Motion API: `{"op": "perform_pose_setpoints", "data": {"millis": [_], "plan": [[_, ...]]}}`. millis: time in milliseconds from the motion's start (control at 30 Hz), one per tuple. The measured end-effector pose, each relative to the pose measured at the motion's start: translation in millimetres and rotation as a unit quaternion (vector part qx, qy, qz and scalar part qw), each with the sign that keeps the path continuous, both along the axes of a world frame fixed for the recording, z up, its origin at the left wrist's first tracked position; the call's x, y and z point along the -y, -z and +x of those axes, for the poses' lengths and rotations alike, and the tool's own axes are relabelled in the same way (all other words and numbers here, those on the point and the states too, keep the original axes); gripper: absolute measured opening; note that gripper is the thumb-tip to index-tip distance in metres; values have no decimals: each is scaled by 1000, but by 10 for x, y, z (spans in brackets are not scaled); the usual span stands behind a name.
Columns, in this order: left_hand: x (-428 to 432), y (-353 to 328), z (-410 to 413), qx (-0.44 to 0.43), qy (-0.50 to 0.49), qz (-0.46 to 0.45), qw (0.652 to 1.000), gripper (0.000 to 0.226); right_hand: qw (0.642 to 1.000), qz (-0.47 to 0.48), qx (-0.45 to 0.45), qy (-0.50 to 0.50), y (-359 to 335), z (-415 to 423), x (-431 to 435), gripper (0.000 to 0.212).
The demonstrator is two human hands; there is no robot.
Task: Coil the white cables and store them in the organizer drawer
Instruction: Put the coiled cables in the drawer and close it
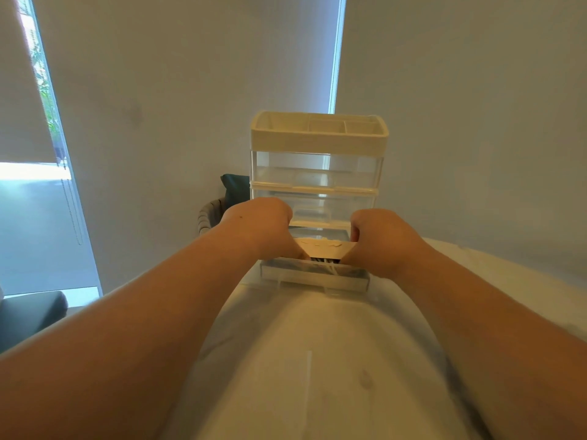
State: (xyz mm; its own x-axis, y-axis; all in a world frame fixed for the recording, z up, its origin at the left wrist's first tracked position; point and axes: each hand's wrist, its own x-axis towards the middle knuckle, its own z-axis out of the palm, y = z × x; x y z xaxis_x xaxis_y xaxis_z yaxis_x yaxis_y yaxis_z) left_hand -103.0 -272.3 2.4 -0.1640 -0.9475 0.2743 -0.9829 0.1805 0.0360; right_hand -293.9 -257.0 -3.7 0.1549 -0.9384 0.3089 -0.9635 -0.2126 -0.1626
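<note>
A clear organizer (318, 144) with a white top tray stands on the table's far side. Its bottom drawer (314, 278) is pulled out toward me. My left hand (263, 225) and my right hand (378, 239) reach over the open drawer from either side, with the fingers curled down into it. Between them they hold a pale bundle of white cables (324, 247) over the drawer. More white cable strands (328, 266) show inside the drawer below. My fingertips are hidden behind the backs of my hands.
The table (317, 360) has a pale, glossy top that fills the foreground. Behind the organizer on the left are a woven basket (208, 217) and a dark cushion (236, 187). A dark seat (31, 309) sits low at the left, by the window.
</note>
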Motion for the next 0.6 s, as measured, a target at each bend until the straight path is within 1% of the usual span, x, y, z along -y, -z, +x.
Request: {"op": "perform_pose_setpoints", "data": {"millis": [167, 333, 433, 600], "plan": [[-55, 38, -125, 7, -59, -40, 997, 61, 1000, -1, 30, -1, 37, -28, 42, 18], [-88, 95, -283, 25, -109, -56, 992, 76, 1000, -17, -4, -2, 40, -10, 87, 24], [-80, 121, -343, 22, -126, -54, 990, 78, 999, -20, -27, -8, 27, 3, 96, 24], [-67, 120, -325, 24, -129, -44, 990, 85, 999, 1, -24, -25, 30, -7, 126, 25]]}}
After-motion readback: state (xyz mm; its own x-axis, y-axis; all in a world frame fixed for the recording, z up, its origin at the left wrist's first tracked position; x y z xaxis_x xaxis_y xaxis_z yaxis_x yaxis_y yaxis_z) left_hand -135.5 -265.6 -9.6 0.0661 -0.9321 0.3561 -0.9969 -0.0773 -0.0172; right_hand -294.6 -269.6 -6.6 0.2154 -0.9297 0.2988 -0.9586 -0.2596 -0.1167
